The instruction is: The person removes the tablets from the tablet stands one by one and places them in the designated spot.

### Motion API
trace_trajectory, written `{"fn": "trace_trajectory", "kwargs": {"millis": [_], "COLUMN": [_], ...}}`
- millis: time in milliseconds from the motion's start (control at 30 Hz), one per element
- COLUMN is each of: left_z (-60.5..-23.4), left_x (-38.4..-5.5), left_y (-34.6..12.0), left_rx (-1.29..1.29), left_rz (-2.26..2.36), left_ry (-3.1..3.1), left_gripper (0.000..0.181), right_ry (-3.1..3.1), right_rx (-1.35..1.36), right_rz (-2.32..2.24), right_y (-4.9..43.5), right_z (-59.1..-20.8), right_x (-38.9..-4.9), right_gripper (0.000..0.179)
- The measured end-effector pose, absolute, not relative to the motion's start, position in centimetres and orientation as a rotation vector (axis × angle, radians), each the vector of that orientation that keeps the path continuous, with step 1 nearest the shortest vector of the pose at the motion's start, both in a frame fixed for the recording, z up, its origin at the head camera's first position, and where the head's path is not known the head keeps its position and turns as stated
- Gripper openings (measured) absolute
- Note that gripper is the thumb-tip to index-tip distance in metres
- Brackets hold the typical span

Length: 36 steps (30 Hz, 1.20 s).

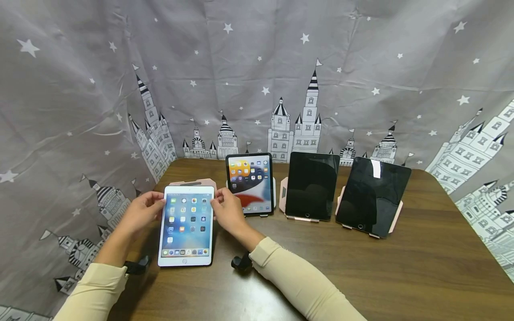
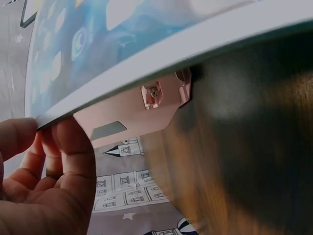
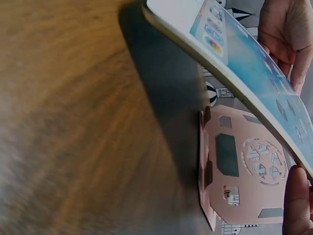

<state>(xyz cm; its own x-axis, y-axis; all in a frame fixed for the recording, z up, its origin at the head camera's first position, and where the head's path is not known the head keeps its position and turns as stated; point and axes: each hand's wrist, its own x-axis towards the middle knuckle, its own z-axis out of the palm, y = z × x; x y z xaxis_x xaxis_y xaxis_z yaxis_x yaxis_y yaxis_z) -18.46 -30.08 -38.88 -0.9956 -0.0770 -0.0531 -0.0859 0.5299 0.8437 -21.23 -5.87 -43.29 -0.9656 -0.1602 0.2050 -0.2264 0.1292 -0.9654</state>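
Observation:
A white tablet [image 1: 186,225] with a lit home screen is held by its two side edges. My left hand [image 1: 142,211] pinches the left edge near the top, with the thumb in front and fingers behind, as the left wrist view also shows. On the opposite edge, my right hand [image 1: 230,214] pinches at about the same height. Behind the tablet stands a pink stand [image 3: 254,161] with cut-outs. A gap shows between tablet and stand in the right wrist view. Most of the stand is hidden in the head view.
To the right, a dark-framed tablet [image 1: 257,178] with a lit screen and two dark-screened tablets, one upright [image 1: 312,187] and one slightly turned [image 1: 373,196], lean on stands. They share a wooden table [image 1: 361,276]. A grey curtain [image 1: 249,53] with printed castles hangs behind.

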Motion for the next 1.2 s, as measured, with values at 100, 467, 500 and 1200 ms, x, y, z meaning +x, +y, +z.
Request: {"fn": "trace_trajectory", "kwargs": {"millis": [100,467,500,1200], "left_z": [-39.1,-39.9,-40.0,-41.3], "left_x": [-18.4,-18.2,-18.2,-17.2], "left_y": [-30.3,-30.6,-30.7,-31.6], "left_rx": [-0.14,-0.152,-0.155,-0.177], "left_rz": [1.488,1.486,1.482,1.401], "left_ry": [2.696,2.585,2.58,2.453], "left_gripper": [0.035,0.034,0.033,0.031], "right_ry": [-2.342,-2.382,-2.38,-2.371], "right_rx": [0.382,0.32,0.318,0.302], "right_rz": [2.033,2.121,2.13,2.294], "right_y": [-5.9,-5.9,-6.0,-6.2], "right_z": [-43.5,-44.3,-44.3,-45.6], "right_x": [-20.9,-20.2,-20.1,-18.2], "right_gripper": [0.009,0.009,0.009,0.01]}}
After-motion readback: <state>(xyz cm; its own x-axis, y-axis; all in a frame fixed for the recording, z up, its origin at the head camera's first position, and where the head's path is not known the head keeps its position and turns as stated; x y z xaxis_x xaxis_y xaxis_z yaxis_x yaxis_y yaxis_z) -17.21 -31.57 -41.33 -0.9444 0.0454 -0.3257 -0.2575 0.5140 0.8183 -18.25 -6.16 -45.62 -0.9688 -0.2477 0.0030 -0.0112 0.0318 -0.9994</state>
